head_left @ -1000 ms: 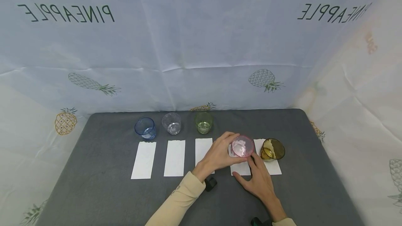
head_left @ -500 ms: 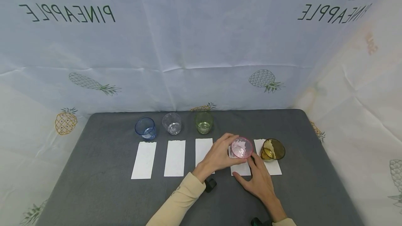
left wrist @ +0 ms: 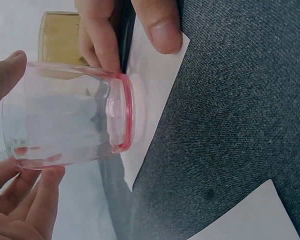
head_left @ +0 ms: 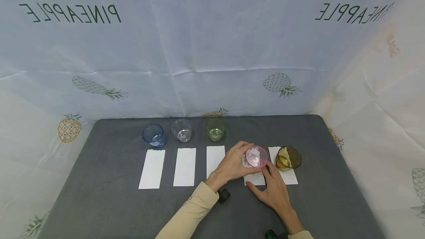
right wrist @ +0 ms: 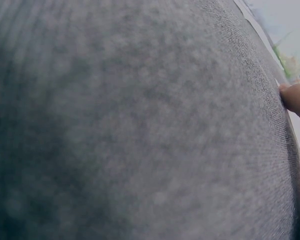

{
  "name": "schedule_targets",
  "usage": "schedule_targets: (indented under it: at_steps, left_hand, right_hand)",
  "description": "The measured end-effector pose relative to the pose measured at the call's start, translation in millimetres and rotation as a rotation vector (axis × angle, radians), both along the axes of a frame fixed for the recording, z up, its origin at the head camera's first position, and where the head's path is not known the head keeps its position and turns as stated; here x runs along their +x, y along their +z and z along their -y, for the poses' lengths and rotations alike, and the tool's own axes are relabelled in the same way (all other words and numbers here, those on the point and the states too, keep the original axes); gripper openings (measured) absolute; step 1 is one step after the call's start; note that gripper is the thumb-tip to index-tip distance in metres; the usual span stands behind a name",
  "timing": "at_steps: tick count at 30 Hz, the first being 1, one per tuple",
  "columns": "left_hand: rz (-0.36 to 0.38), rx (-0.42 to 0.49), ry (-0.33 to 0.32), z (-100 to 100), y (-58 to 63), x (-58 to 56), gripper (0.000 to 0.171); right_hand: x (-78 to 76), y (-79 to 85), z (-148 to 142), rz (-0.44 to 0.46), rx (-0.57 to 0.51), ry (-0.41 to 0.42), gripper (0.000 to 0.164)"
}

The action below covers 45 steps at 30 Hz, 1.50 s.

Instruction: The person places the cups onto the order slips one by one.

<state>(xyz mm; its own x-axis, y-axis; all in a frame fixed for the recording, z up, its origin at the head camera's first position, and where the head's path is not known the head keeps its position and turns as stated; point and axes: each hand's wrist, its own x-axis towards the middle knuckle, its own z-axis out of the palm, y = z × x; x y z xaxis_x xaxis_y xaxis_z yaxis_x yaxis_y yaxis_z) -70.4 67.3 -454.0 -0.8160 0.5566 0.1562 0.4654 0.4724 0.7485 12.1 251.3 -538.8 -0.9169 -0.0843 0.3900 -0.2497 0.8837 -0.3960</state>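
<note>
A pink-tinted glass (head_left: 256, 157) is held upright by my left hand (head_left: 232, 161), thumb on the near side and fingers on the far side. In the left wrist view, the glass (left wrist: 65, 117) has its pink base at a white paper strip (left wrist: 152, 75); I cannot tell whether it touches. My right hand (head_left: 273, 191) rests low beside it, fingers extended near the base and thumb spread over the strip's near end. Just to the right, an amber glass (head_left: 288, 158) stands on another strip (head_left: 289, 177). The right wrist view shows mostly blurred cloth and one digit (right wrist: 296, 100).
Along the back stand a blue glass (head_left: 154, 136), a clear glass (head_left: 182, 131) and a green glass (head_left: 215, 130). Several white strips (head_left: 152, 169) lie in a row on the grey tabletop (head_left: 106, 165). A pineapple-print curtain (head_left: 212, 47) hangs behind the table.
The pink glass and my left hand have shifted very slightly toward me. My right hand and the other glasses have stayed in place.
</note>
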Motion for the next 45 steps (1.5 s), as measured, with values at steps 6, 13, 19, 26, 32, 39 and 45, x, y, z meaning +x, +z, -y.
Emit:
schedule_targets:
  at_steps: [6, 13, 19, 26, 32, 39, 45]
  left_hand:
    - [0.001, -0.002, -0.001, -0.3, -1.7, -0.6, 0.079]
    - [-0.01, -0.008, 0.005, -0.9, -4.1, -0.7, 0.077]
    - [0.0, -0.011, 0.013, -0.5, -5.1, -0.8, 0.077]
    - [0.0, -0.008, 0.014, -0.7, -5.7, -2.1, 0.077]
    - [0.0, -0.012, 0.012, -1.3, -6.3, -3.3, 0.078]
    - [0.014, -0.011, 0.013, -1.4, -5.9, -2.4, 0.078]
    - [0.011, -0.01, 0.015, -0.9, -5.4, -2.2, 0.077]
  right_hand:
    - [-0.5, -0.5, -0.2, -0.005, 0.003, 0.004, 0.077]
    - [-1.2, -0.8, -0.5, -0.002, 0.003, 0.007, 0.077]
    - [-1.1, -0.8, -0.3, 0.009, 0.01, -0.001, 0.078]
    - [0.1, 0.7, -0.4, 0.042, 0.023, -0.024, 0.081]
    - [0.9, 1.9, -0.2, 0.049, 0.016, -0.024, 0.081]
    - [1.6, 1.9, -0.1, 0.049, 0.01, -0.02, 0.081]
    - [1.3, 1.0, 0.5, 0.042, 0.005, -0.012, 0.08]
